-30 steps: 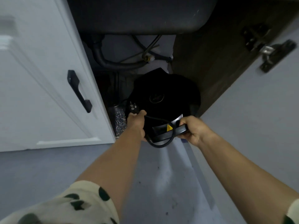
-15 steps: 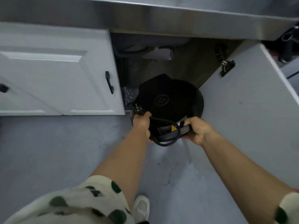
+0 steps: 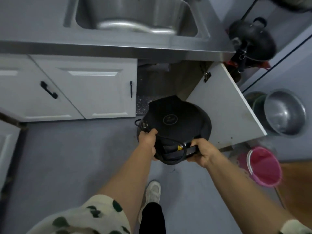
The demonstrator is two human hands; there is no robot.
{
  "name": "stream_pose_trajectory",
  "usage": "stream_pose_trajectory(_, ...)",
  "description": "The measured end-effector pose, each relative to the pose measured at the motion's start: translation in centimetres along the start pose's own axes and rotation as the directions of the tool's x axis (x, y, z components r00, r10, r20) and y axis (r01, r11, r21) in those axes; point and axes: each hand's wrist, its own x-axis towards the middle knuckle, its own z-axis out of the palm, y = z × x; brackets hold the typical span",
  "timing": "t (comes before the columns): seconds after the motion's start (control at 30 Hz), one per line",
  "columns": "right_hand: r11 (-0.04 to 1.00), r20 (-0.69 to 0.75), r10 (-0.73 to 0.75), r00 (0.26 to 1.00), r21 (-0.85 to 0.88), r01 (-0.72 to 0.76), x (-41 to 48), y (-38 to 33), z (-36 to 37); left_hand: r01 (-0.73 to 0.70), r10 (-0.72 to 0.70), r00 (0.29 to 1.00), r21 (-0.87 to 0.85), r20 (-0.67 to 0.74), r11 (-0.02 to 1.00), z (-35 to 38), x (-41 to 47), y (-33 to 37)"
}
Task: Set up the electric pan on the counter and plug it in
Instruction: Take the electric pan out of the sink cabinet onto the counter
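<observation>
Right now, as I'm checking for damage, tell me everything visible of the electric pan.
The electric pan is round, matte black, closed, with a round emblem on top and a yellow sticker near its front handle. The left hand grips its rim beside the plug, the right hand its handle; the cord loops across the front.

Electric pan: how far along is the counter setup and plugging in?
Done: the electric pan is out of the open cabinet. In hand: the left hand and right hand hold it over the floor, its cord looped, plug free. Left: set it on the counter, plug it in.
</observation>
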Motion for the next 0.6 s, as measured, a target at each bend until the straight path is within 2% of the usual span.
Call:
stream_pose_trajectory(0.17,0.997,-0.005,-0.043,0.999,0.068,0.044,-10.8,3.5,0.6,-0.160,0.159,0.987,0.057,0.021,0.986,-4.9,-8.8,0.4)
stream_pose_trajectory(0.3,0.987,0.007,-0.078,0.997,0.142,0.076,-19.4,4.8,1.9,-0.204,0.199,0.978,0.084,0.066,0.975,-8.9,-16.5,2.6)
stream_pose_trajectory(0.4,0.975,0.028,-0.109,0.994,0.197,0.102,-25.0,5.0,3.0,-0.292,0.282,0.955,0.106,0.094,0.951,-11.6,-21.2,4.6)
stream_pose_trajectory(0.6,0.959,0.061,-0.170,0.984,0.241,0.151,-34.9,4.9,5.8,-0.364,0.354,0.930,0.108,0.101,0.925,-17.4,-29.9,8.6)
